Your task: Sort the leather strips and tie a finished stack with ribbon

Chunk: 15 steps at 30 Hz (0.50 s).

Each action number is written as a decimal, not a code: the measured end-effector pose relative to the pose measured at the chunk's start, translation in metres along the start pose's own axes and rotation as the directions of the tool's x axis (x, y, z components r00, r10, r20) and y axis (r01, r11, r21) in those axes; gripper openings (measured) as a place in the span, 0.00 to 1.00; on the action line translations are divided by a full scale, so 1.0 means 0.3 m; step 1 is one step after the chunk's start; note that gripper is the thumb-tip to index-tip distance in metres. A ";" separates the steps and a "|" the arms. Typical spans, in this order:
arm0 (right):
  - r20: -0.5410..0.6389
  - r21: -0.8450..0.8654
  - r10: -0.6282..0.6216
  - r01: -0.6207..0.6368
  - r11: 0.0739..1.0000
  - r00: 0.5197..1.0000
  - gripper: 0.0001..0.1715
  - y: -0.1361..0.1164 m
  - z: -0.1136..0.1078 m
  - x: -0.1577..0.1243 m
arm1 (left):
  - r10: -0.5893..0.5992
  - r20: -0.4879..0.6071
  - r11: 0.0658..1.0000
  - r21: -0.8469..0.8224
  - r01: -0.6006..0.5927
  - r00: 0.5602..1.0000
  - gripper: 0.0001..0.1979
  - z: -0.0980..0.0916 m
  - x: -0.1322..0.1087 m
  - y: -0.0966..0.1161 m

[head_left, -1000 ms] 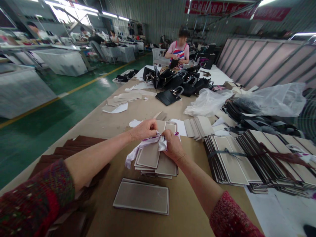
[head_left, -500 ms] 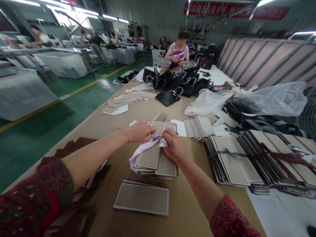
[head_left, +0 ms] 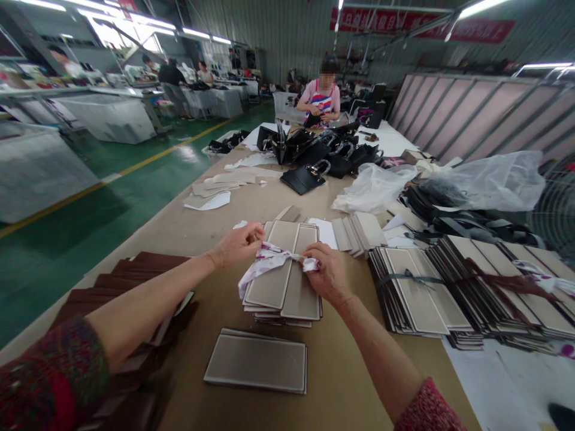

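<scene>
A white cloth strip with purple marks (head_left: 272,258) is wrapped round a stack of beige panels with dark edges (head_left: 268,290), and a knot sits on top. My left hand (head_left: 238,245) is at the stack's upper left edge, its fingers pinched at the strip's left end. On the right side of the knot, my right hand (head_left: 329,272) grips the other end, part of which shows between the fingers. Nearer to me, a smaller pile of like panels (head_left: 256,361) lies flat on the brown table covering.
Brown pieces (head_left: 130,281) lie in overlapping rows at left. Tied panel bundles (head_left: 415,290) stand at right. Beyond are loose beige boards (head_left: 359,232), a clear plastic bag (head_left: 375,185) and black handbags (head_left: 308,176). A co-worker (head_left: 321,99) is at the table's far end.
My hands have drawn apart: the left moved left from the knot, the right slightly right. The strip now lies stretched across the stack and its knot is exposed.
</scene>
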State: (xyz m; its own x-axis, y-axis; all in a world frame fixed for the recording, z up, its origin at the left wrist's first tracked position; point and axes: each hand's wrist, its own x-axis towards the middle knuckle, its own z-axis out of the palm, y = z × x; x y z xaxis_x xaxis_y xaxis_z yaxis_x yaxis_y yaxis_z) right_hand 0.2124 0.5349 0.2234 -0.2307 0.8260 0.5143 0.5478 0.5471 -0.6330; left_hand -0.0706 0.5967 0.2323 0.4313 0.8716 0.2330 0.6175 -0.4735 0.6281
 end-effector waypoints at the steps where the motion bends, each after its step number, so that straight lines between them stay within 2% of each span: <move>1: -0.025 0.022 0.035 -0.035 0.999 0.999 0.08 0.010 -0.015 0.006 | -0.092 -0.086 0.985 -0.153 0.079 0.992 0.14 0.005 -0.016 -0.010; 2: -0.063 0.050 0.098 -0.095 0.994 0.993 0.14 0.022 -0.024 0.013 | -0.187 -0.146 0.947 -0.289 0.139 0.971 0.20 0.016 -0.034 -0.016; 4: -0.098 0.121 0.288 -0.276 0.953 0.953 0.28 0.050 -0.020 0.024 | -0.353 -0.181 0.851 -0.470 0.235 0.918 0.29 0.059 -0.076 -0.012; 5: -0.086 0.155 0.373 -0.358 0.921 0.924 0.33 0.062 -0.006 0.028 | -0.426 -0.151 0.802 -0.519 0.295 0.892 0.32 0.089 -0.097 -0.001; 7: -0.025 0.218 0.453 -0.437 0.873 0.891 0.39 0.077 0.040 0.030 | -0.530 -0.073 0.718 -0.568 0.402 0.845 0.37 0.157 -0.138 0.037; 8: 0.006 0.245 0.463 -0.451 0.859 0.886 0.41 0.080 0.064 0.028 | -0.542 -0.034 0.689 -0.590 0.421 0.840 0.37 0.189 -0.154 0.059; 11: 0.045 0.273 0.489 -0.482 0.833 0.871 0.46 0.079 0.109 0.020 | -0.512 -0.025 0.637 -0.681 0.361 0.858 0.34 0.247 -0.182 0.114; 13: 0.062 0.234 0.523 -0.522 0.820 0.850 0.51 0.080 0.106 0.020 | -0.496 -0.018 0.623 -0.704 0.341 0.868 0.34 0.253 -0.187 0.127; 15: 0.056 0.191 0.534 -0.534 0.823 0.843 0.55 0.081 0.088 0.021 | -0.500 0.023 0.613 -0.697 0.373 0.865 0.35 0.244 -0.188 0.126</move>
State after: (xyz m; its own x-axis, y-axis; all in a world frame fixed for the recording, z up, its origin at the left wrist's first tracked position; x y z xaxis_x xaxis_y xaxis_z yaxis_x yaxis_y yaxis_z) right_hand 0.2030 0.5571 0.1959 0.0527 0.9966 0.0631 0.4209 0.0351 -0.9064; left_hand -0.0235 0.5202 0.1887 0.0793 0.9884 -0.1296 0.0806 0.1233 0.9891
